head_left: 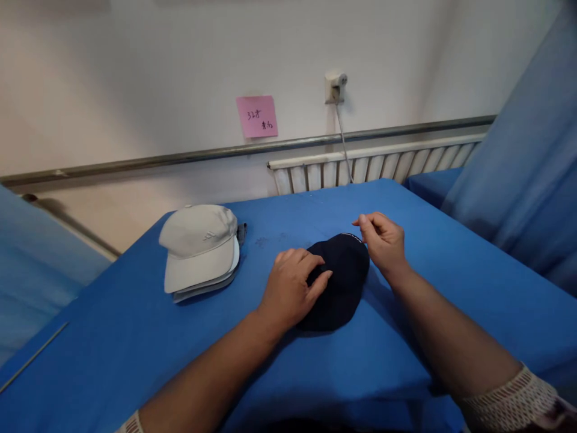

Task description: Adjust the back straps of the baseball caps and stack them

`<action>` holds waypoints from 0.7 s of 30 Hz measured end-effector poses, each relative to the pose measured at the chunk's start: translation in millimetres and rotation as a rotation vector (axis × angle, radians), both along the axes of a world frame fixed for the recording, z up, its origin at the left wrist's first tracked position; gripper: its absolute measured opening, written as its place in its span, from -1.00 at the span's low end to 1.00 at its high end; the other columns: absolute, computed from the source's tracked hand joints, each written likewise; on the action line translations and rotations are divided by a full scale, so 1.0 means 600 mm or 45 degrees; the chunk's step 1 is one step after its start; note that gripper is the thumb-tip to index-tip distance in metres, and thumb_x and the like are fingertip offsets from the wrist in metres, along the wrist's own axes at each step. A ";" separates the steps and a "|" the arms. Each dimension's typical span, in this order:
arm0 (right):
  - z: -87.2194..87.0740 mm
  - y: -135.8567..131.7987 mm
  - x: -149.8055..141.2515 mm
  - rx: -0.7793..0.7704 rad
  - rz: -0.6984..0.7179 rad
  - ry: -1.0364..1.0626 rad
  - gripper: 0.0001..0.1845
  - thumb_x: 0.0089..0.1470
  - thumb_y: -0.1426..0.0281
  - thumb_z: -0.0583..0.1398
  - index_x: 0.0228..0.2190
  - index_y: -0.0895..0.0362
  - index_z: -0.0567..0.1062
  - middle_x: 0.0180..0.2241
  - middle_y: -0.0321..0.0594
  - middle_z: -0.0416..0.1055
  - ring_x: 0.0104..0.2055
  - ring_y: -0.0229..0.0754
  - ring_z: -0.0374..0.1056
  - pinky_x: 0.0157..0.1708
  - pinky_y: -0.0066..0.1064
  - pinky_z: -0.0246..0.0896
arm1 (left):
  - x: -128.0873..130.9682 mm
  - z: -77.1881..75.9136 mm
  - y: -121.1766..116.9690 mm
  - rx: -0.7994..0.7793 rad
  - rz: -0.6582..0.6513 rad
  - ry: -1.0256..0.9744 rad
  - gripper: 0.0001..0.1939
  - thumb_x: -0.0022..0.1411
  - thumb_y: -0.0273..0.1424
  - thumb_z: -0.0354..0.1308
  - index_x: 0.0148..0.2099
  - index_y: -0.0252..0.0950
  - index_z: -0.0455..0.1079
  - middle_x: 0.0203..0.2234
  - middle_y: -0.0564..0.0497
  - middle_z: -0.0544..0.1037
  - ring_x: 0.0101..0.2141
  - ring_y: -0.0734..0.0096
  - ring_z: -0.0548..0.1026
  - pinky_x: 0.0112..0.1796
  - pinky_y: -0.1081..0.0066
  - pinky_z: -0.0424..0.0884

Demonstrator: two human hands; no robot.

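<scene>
A dark navy cap (340, 285) lies on the blue-covered table in front of me, with small white lettering along its far edge. My left hand (293, 282) is over the cap's left side, thumb and forefinger curled with dark fabric between them; its other fingers are partly hidden. At the cap's far right edge is my right hand (383, 240), closed, thumb against the bent fingers. Whether anything is between those fingertips cannot be made out. To the left sits a stack of caps, a light grey cap (201, 234) with a small logo on top.
The blue cover (451, 288) spreads across the table. Behind it are a wall rail (189, 157), a white radiator (374, 165), a pink note (256, 116) and a plugged-in socket (335, 87) with a hanging cord. Blue curtains (518, 138) hang at both sides.
</scene>
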State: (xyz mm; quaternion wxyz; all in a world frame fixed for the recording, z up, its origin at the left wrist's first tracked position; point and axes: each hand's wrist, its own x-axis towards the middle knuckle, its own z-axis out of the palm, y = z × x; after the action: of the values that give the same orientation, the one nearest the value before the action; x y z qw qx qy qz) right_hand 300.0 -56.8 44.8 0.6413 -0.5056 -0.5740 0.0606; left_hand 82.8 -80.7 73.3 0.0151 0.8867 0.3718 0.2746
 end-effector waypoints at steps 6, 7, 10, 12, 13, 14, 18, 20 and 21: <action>-0.035 0.047 0.035 -0.149 -0.079 0.058 -0.66 0.16 0.20 0.12 -0.47 0.14 0.54 -0.58 -0.31 0.33 -0.50 -0.25 0.27 -0.43 -0.39 0.14 | -0.010 0.070 0.053 -0.035 -0.070 0.134 -0.85 0.27 -0.31 0.12 -0.20 -0.25 0.45 -0.33 0.00 0.55 -0.28 0.30 0.45 -0.20 0.25 0.31; -0.039 0.052 0.039 -0.171 -0.089 0.063 -0.66 0.16 0.19 0.12 -0.47 0.14 0.54 -0.58 -0.31 0.34 -0.50 -0.24 0.27 -0.43 -0.39 0.14 | -0.014 0.086 0.063 -0.026 -0.101 0.154 -0.85 0.26 -0.31 0.12 -0.20 -0.26 0.45 -0.34 -0.01 0.54 -0.29 0.31 0.45 -0.21 0.26 0.32; -0.044 0.059 0.048 -0.212 -0.107 0.086 -0.63 0.15 0.16 0.11 -0.47 0.14 0.54 -0.59 -0.29 0.35 -0.49 -0.23 0.28 -0.43 -0.40 0.14 | -0.022 0.138 0.082 -0.010 -0.240 0.165 -0.87 0.24 -0.34 0.15 -0.21 -0.27 0.45 -0.33 0.00 0.55 -0.28 0.34 0.46 -0.19 0.30 0.35; -0.042 0.060 0.052 -0.219 -0.111 0.101 -0.62 0.15 0.15 0.11 -0.47 0.14 0.54 -0.58 -0.28 0.36 -0.48 -0.22 0.29 -0.43 -0.40 0.14 | -0.024 0.171 0.085 -0.018 -0.387 0.175 -0.86 0.26 -0.34 0.14 -0.18 -0.25 0.46 -0.30 0.01 0.56 -0.25 0.36 0.47 -0.14 0.31 0.36; -0.040 0.059 0.054 -0.219 -0.113 0.109 -0.62 0.15 0.15 0.10 -0.46 0.14 0.55 -0.58 -0.28 0.36 -0.48 -0.22 0.29 -0.42 -0.40 0.14 | -0.025 0.185 0.084 -0.022 -0.461 0.191 -0.85 0.27 -0.34 0.13 -0.16 -0.24 0.46 -0.28 0.01 0.57 -0.22 0.36 0.48 -0.11 0.31 0.35; -0.038 0.059 0.055 -0.217 -0.115 0.117 -0.62 0.14 0.15 0.11 -0.46 0.14 0.55 -0.58 -0.28 0.37 -0.47 -0.21 0.30 -0.42 -0.40 0.15 | -0.025 0.196 0.085 -0.023 -0.525 0.218 -0.85 0.28 -0.33 0.13 -0.14 -0.23 0.46 -0.26 0.00 0.58 -0.20 0.36 0.48 -0.08 0.31 0.35; -0.037 0.060 0.057 -0.232 -0.102 0.138 -0.64 0.13 0.15 0.11 -0.46 0.13 0.54 -0.57 -0.27 0.39 -0.47 -0.21 0.31 -0.42 -0.40 0.16 | -0.030 0.204 0.103 0.035 -0.593 0.344 -0.81 0.32 -0.34 0.10 -0.07 -0.19 0.47 -0.22 -0.01 0.59 -0.17 0.33 0.48 -0.04 0.27 0.34; -0.041 0.063 0.054 -0.279 -0.070 0.120 -0.64 0.12 0.14 0.11 -0.46 0.12 0.54 -0.58 -0.27 0.39 -0.48 -0.20 0.32 -0.42 -0.40 0.16 | -0.034 0.184 0.122 0.094 -0.543 0.408 -0.79 0.33 -0.35 0.07 -0.05 -0.19 0.46 -0.20 -0.03 0.58 -0.16 0.32 0.47 -0.05 0.26 0.36; -0.044 0.065 0.052 -0.312 -0.047 0.102 -0.64 0.12 0.14 0.11 -0.46 0.12 0.54 -0.59 -0.28 0.39 -0.48 -0.20 0.33 -0.43 -0.40 0.16 | -0.035 0.170 0.132 0.126 -0.510 0.427 -0.78 0.34 -0.36 0.06 -0.04 -0.19 0.46 -0.18 -0.05 0.57 -0.15 0.30 0.47 -0.07 0.26 0.37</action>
State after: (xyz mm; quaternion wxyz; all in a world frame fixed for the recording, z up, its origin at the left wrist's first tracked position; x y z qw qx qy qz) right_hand 331.1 -18.0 18.4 0.5981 -0.5877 -0.5270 0.1384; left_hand 61.6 -1.7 175.2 -0.0360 0.9753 0.1723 0.1331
